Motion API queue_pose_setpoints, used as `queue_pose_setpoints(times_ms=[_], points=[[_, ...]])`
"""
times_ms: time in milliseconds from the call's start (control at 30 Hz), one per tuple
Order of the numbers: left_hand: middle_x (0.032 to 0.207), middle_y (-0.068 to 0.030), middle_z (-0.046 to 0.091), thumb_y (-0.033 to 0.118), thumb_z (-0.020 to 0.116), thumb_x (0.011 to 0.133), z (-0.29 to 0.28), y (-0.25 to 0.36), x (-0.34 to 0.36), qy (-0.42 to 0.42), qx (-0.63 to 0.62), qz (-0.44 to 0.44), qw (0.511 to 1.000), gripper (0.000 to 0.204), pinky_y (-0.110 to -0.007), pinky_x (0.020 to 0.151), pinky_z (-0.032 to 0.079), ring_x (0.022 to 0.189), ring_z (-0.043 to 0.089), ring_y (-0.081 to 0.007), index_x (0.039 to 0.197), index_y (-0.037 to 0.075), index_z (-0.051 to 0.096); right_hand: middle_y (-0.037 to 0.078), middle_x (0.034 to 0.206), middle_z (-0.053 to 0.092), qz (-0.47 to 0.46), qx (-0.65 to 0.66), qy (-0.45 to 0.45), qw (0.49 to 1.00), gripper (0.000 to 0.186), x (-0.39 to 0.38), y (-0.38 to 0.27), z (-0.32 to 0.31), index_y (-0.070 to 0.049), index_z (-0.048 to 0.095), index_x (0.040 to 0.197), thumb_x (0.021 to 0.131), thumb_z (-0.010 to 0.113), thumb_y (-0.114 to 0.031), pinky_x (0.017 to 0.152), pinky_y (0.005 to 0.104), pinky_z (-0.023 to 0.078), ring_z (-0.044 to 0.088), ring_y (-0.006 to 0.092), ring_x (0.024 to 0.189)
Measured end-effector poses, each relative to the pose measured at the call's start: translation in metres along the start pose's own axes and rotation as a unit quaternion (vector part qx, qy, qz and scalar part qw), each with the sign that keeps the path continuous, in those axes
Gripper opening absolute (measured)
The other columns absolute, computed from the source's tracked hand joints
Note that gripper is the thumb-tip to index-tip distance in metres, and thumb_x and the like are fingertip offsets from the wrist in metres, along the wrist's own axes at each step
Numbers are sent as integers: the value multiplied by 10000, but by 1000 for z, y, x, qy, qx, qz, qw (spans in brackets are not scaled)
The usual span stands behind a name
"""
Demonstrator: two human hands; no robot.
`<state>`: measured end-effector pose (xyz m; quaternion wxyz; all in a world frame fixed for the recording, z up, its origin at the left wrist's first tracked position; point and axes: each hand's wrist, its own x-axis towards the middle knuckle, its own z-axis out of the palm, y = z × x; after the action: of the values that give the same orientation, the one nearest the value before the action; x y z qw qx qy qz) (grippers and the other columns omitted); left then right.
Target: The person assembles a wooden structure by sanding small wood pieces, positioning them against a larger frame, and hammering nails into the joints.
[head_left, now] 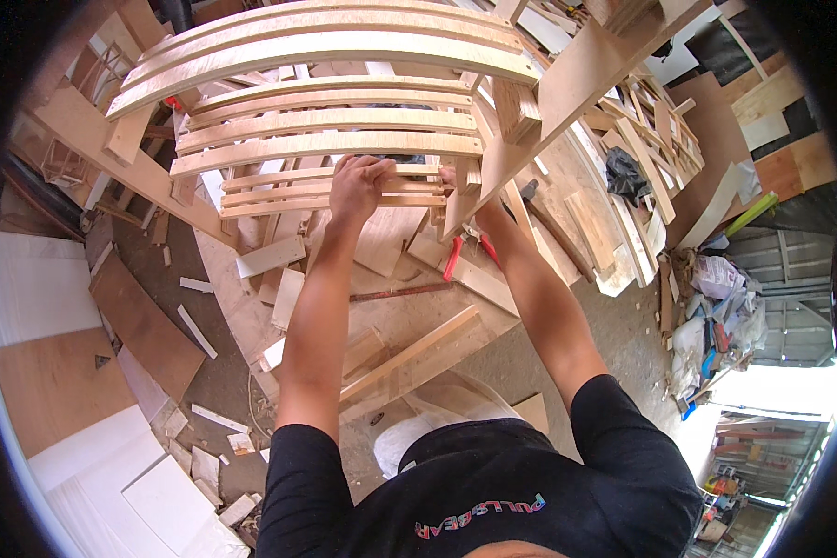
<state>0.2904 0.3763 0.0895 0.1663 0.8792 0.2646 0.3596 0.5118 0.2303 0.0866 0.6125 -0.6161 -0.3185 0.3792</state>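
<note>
In front of me stands a tiered wooden slatted frame (pixel 344 119), its pale slats running between two side boards. My left hand (pixel 357 189) is closed over a slat (pixel 288 189) of the lowest tier, right of its middle. At the right end of that tier, my right hand (pixel 488 216) reaches behind the side board (pixel 567 98). Only a few of its fingertips show by the slat ends, so its grip is hidden. Just below it, red-handled pincers (pixel 454 260) lie on the wooden work surface (pixel 402 325). A hammer (pixel 556 226) rests to the right.
Offcuts and a loose strip (pixel 414 352) lie on the work surface. More scraps litter the floor at left, beside a brown panel (pixel 144 325) and white boards (pixel 42 288). A black plastic bag (pixel 627 175) sits on stacked wood at right. Plastic bags (pixel 716 312) pile farther right.
</note>
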Motion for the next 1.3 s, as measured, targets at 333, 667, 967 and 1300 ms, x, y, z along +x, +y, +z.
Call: queue_pose_setpoints(times_ms=[333, 667, 967, 1300], points=[[1027, -39, 766, 294, 684, 968, -3, 3, 2, -14, -4, 1, 1000, 212, -436, 991, 441, 1041, 683, -281, 1114, 194, 801, 88, 1391, 609, 15, 0, -11, 1000, 775, 12, -13, 5, -75, 503, 1497, 832, 894, -142, 1084, 409, 517, 581, 232, 1282], [1081, -16, 775, 321, 645, 985, 2, -4, -1, -31, 3, -24, 999, 206, -443, 1015, 429, 1060, 699, -241, 1091, 222, 791, 71, 1367, 622, 14, 63, -88, 994, 640, 23, -7, 10, -90, 505, 1490, 924, 794, -161, 992, 410, 565, 630, 214, 1204], [999, -63, 779, 297, 579, 1008, 9, -7, -3, -87, 12, -56, 995, 218, -491, 992, 453, 984, 713, -316, 1033, 236, 788, 105, 1319, 648, 33, 46, -56, 997, 569, 20, -6, 17, -95, 539, 1461, 941, 742, -209, 942, 417, 567, 648, 255, 1173], [1113, -75, 764, 327, 611, 1011, -3, -12, -4, -76, 17, -30, 997, 234, -467, 1039, 438, 1105, 673, -304, 1103, 190, 776, 144, 1264, 675, 62, -281, 143, 947, 506, -27, -6, -34, -100, 575, 1428, 961, 684, -261, 886, 425, 568, 668, 302, 1139]])
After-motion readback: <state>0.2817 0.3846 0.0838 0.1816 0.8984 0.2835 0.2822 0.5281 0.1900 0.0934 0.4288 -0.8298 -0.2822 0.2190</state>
